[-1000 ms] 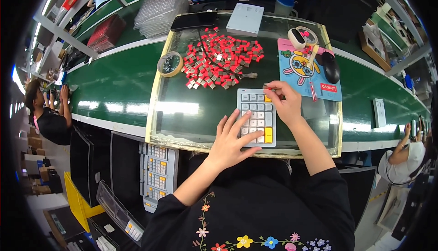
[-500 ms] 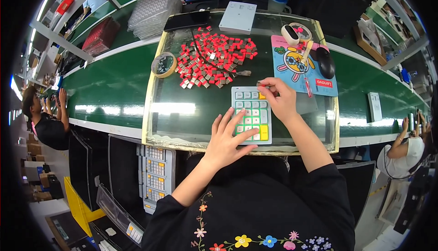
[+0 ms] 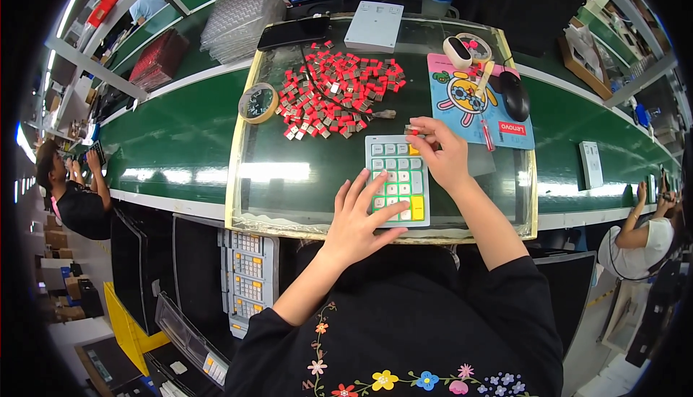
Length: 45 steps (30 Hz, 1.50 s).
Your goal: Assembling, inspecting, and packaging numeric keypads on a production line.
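Head view: your right hand [image 3: 442, 153] has moved up the numeric keypad [image 3: 397, 180], pinching a small red switch [image 3: 413, 131]; your left hand [image 3: 359, 216] stays spread, bracing it.

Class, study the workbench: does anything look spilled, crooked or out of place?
Nothing is damaged. The small red-and-silver parts lie in a loose, scattered heap behind the pale numeric keypad, strays trailing toward the tape roll.

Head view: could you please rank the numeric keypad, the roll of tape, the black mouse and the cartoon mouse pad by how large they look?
Largest to smallest:
1. cartoon mouse pad
2. numeric keypad
3. roll of tape and black mouse look about alike; I would not rank them.
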Available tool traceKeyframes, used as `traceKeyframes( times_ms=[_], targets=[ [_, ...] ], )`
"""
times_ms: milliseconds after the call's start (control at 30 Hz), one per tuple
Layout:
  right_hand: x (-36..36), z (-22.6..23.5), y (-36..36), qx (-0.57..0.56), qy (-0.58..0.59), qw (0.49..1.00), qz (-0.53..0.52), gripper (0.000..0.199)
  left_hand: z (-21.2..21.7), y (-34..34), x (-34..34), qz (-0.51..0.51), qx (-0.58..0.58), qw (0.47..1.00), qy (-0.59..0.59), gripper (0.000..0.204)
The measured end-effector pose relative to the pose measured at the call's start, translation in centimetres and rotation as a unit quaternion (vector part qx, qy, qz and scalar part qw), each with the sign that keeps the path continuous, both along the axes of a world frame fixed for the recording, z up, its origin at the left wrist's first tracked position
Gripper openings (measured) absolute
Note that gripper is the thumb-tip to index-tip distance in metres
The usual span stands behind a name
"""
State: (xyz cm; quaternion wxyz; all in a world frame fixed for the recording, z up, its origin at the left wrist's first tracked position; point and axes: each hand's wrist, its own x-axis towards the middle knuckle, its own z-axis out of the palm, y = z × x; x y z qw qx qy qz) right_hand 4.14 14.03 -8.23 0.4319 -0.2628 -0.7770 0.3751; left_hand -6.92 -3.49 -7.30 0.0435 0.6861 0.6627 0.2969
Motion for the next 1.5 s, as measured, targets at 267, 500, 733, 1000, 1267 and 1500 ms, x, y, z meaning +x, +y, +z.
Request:
traceKeyframes(
  times_ms=[267,500,733,1000,1267,1500],
  targets=[
    [0.2,-0.1,0.1,-0.001,-0.01,1.0,0.002,0.031,-0.1,0.1,-0.1,-0.008,0.005,1.0,-0.008,0.04],
    [0.1,0.0,0.0,0.005,-0.013,1.0,0.004,0.03,-0.3,0.1,-0.1,-0.01,0.015,1.0,-0.011,0.039],
    [-0.1,0.1,0.0,-0.02,0.016,1.0,-0.012,0.026,0.6,0.6,-0.4,-0.03,0.017,0.999,-0.015,0.037],
    [-1.5,1.0,2.9,0.105,-0.077,0.99,-0.052,0.013,2.9,11.4,-6.8,0.04,0.043,0.995,0.086,0.02],
    [-2.3,2.6,3.9,-0.111,-0.156,0.981,0.021,0.014,2.5,13.4,-9.5,-0.041,-0.058,0.997,-0.042,0.014],
    [-2.1,3.4,4.1,-0.097,-0.18,0.977,0.065,0.014,2.0,12.8,-8.8,-0.045,-0.04,0.998,-0.028,0.014]
  ],
)
